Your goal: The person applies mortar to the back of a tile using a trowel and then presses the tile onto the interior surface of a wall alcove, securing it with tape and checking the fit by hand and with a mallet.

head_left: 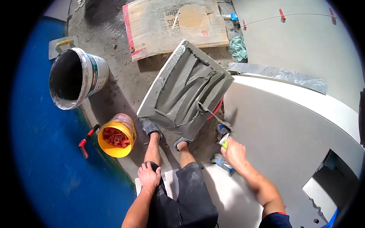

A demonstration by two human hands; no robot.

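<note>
My right hand (234, 152) is closed around the pale green and white handle of a trowel (215, 117). The mortar-smeared blade reaches toward the lower right edge of a rectangular tile (161, 81) in front of my feet. Thick grey mortar (186, 89) covers most of that tile in rough ridges, leaving a white border along its left side. Over my knee rests my left hand (149, 175), fingers apart, holding nothing. Just beyond the trowel, part of a red thing (216, 109) shows under the tile's edge; its kind is hidden.
To the left stand a large white bucket (97, 74) and a yellow bucket (118, 151) with red clips inside. A flat trowel (62, 45) and a red-black tool (87, 141) lie nearby. Cardboard (152, 30) lies beyond the tile. A large grey panel (281, 133) with a cut-out is right.
</note>
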